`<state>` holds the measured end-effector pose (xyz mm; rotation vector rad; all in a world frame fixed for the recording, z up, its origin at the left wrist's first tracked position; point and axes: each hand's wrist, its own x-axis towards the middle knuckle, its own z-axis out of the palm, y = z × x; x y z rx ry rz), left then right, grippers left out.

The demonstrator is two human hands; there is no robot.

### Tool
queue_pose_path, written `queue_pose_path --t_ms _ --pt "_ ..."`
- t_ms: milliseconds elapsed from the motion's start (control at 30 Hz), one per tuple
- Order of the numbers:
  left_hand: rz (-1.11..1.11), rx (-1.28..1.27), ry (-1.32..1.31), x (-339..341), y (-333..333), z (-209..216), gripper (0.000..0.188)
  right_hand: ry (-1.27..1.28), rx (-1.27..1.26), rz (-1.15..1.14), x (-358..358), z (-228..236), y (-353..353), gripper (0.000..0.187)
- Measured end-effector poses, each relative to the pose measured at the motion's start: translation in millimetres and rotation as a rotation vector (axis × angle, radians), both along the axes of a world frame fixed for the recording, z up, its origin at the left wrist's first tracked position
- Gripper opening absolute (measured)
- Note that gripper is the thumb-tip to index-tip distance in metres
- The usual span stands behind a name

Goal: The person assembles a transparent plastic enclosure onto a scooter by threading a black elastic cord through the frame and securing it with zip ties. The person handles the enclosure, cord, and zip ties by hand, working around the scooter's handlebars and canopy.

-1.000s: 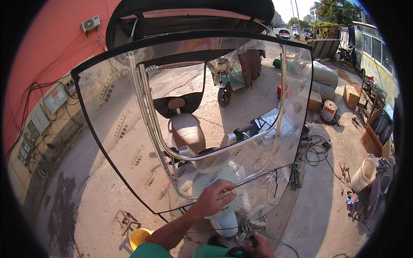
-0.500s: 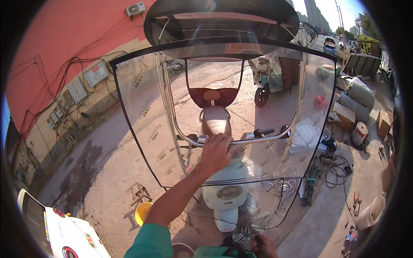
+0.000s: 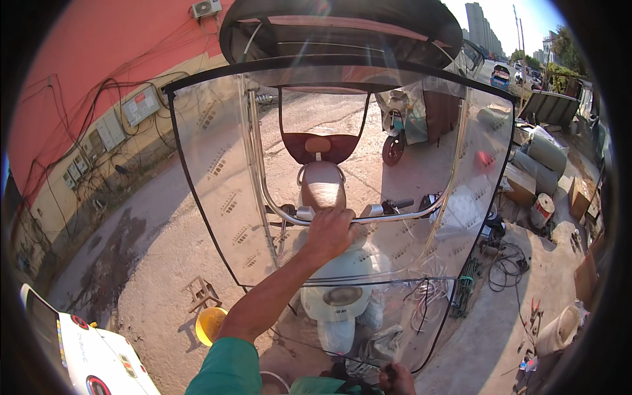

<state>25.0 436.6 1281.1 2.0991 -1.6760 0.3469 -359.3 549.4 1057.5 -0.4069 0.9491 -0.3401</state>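
A clear plastic windshield (image 3: 210, 178) with black edging stands in front of a pale electric scooter (image 3: 329, 309). Behind the sheet a bent silver metal tube (image 3: 415, 214) curves below the opening, near the handlebar (image 3: 398, 205). My left hand (image 3: 331, 232) reaches up over the sheet's middle with its fingers wrapped over the tube. Low at the bottom edge, my right hand (image 3: 397, 379) is closed around something small and dark, mostly hidden. A thin black cord (image 3: 431, 339) hangs from the windshield's lower right and runs toward that hand. Above is a black canopy (image 3: 342, 33).
At left are a yellow bucket (image 3: 209, 324), a small wooden stool (image 3: 201, 293) and a white vehicle (image 3: 92, 349). Pliers (image 3: 534, 309), a beige bucket (image 3: 559, 329), coiled black cable (image 3: 510, 270) and cardboard boxes (image 3: 520, 184) lie at right. Another scooter (image 3: 395, 131) stands behind.
The view has shifted a little, so the scooter sits slightly further left. My left hand stays on the tube. My right hand stays closed low down, a touch further left in view.
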Motion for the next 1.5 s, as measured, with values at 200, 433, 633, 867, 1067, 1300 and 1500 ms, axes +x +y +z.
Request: queue_pose_path --t_ms 200,433,633,867,1067,1300,1500 --pt "-0.045 -0.022 0.023 1.4 3.1 -2.3 0.023 0.001 -0.005 0.006 9.0 0.9 3.1 0.031" --pt "-0.072 -0.003 -0.032 -18.3 17.2 17.1 0.03 0.091 -0.035 0.054 16.4 18.2 -4.4 0.032" --pt "-0.121 -0.008 -0.063 -30.5 26.6 26.3 0.021 0.108 -0.068 0.064 19.4 20.6 -10.4 0.031" --pt "-0.161 0.085 -0.088 -53.9 43.9 48.3 0.023 0.04 -0.084 0.036 13.4 -10.3 -15.0 0.031" --pt "-0.164 0.072 -0.088 -51.1 40.2 46.3 0.023 0.073 -0.026 0.072 12.1 16.5 -20.4 0.03" --pt "-0.121 0.116 -0.008 -57.5 32.9 51.8 0.021 -0.01 -0.175 0.103 -5.4 -25.6 -31.6 0.032" --pt "-0.127 0.083 0.008 -58.5 26.7 46.3 0.022 -0.014 0.055 0.025 -11.3 -47.1 -45.1 0.039"
